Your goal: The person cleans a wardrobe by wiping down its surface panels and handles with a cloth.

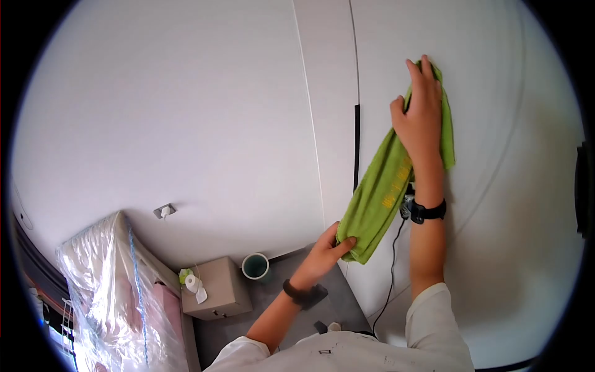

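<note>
A green cloth [379, 192] with yellow lettering hangs between my two hands in front of the white door panel [483, 186]. My right hand [423, 118] presses the cloth's upper end against the white surface, its fingers spread and pointing up. Lower down, my left hand [325, 251] pinches the cloth's bottom corner between thumb and fingers. The middle of the cloth runs slanting from one hand to the other. A black long handle [357, 149] lies just left of the cloth.
Below left stand a beige nightstand [217, 288] with a paper roll [193, 283], a bin [255, 266] and a plastic-covered bed [114, 291]. A plug sits in a wall socket [165, 211]. A black cable [392, 279] hangs beneath my right forearm.
</note>
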A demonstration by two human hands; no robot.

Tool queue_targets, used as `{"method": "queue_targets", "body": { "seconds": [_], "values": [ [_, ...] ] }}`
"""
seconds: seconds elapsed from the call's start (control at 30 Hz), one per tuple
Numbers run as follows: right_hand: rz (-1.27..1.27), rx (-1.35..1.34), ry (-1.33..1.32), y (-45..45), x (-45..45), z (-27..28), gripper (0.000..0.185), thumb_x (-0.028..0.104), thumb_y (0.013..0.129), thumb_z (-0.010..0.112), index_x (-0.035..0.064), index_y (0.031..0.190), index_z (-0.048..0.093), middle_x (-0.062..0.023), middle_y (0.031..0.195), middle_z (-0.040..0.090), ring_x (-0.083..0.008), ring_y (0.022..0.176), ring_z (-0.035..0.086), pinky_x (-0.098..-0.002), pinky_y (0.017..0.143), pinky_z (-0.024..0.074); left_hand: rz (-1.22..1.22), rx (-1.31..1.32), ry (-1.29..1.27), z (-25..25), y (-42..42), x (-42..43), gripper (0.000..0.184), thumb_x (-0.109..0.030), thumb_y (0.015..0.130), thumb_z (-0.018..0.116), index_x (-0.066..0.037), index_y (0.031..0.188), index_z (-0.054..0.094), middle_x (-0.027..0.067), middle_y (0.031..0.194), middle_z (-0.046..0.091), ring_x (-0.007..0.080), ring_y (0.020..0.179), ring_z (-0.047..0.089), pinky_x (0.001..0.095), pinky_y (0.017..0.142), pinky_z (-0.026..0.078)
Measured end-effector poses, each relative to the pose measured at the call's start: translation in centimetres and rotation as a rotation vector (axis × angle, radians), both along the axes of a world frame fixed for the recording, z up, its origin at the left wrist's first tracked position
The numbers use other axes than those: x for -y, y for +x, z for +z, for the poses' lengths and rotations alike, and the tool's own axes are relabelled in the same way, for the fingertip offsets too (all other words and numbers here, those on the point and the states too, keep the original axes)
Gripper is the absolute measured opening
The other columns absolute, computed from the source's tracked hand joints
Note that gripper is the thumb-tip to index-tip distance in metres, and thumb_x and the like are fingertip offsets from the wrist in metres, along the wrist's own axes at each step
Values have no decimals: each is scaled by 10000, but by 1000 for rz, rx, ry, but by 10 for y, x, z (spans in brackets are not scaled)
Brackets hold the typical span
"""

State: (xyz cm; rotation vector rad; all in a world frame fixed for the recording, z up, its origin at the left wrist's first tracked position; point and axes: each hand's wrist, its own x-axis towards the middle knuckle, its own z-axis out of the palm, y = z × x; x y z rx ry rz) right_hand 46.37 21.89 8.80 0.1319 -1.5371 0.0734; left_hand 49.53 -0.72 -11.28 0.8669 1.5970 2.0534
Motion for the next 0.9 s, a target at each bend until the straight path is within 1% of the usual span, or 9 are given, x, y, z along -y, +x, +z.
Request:
{"method": "queue_targets", "body": {
  "seconds": [0.17,0.23,0.27,0.33,0.43,0.47,0.57,0.77,0.9],
  "values": [
    [206,111,-43,-117,6,29,530,78,812,555,33,1324,427,-228,1399,426,-380,1294,415,-490,1115,286,47,76,78,17,-87,-9,366,-114,944,560,-17,1289,489,31,1102,597,114,997,555,276,860,455],
    [174,125,-40,-136,8,29,528,131,837,543,32,1340,418,-223,1398,431,-376,1298,413,-479,1117,286,125,84,91,14,-105,-9,353,-109,949,549,-18,1286,496,34,1115,602,115,996,560,278,868,457],
    [245,128,-76,-143,8,29,542,149,842,545,33,1354,408,-220,1403,428,-371,1304,410,-474,1113,292,193,84,84,13,-111,-11,322,-186,964,527,0,1227,526,20,1048,598,104,941,533,259,815,437],
    [434,178,-189,-142,11,27,568,153,841,549,47,1380,404,-217,1399,440,-361,1311,412,-445,1091,328,210,145,177,-8,-138,-14,318,-189,965,526,0,1220,533,20,1043,601,108,937,540,262,814,444],
    [327,379,-263,-138,6,21,537,105,832,539,54,1358,446,-213,1379,466,-360,1302,424,-415,1071,359,241,280,419,-12,-202,-27,305,-198,966,526,0,1197,549,18,1020,605,116,922,555,270,812,464],
    [290,303,-134,-134,1,15,527,56,814,532,60,1338,480,-204,1365,484,-360,1290,438,-392,1059,375,191,285,418,-16,-219,-26,344,-170,975,496,17,1264,502,116,1228,590,204,1117,584,327,926,498],
    [155,332,-76,-126,-1,8,544,25,792,543,55,1332,489,-196,1365,487,-367,1292,433,-418,1081,344,118,385,544,3,-273,-44,360,-191,979,473,12,1277,485,119,1257,567,221,1124,578,345,958,479],
    [-326,326,-89,-111,-12,-9,554,4,774,559,61,1322,506,-191,1416,427,-393,1352,338,-515,1124,225,-160,368,540,56,-354,-118,436,-261,970,484,-125,1379,417,91,1290,528,178,1217,489,343,838,441],
    [-359,308,-175,-115,-8,-7,560,18,779,570,71,1331,498,-183,1451,386,-407,1378,287,-545,1127,192,-287,314,602,109,-368,-147,509,-262,966,494,-161,1436,329,108,1362,466,201,1270,441,337,856,413]
  ]
}}
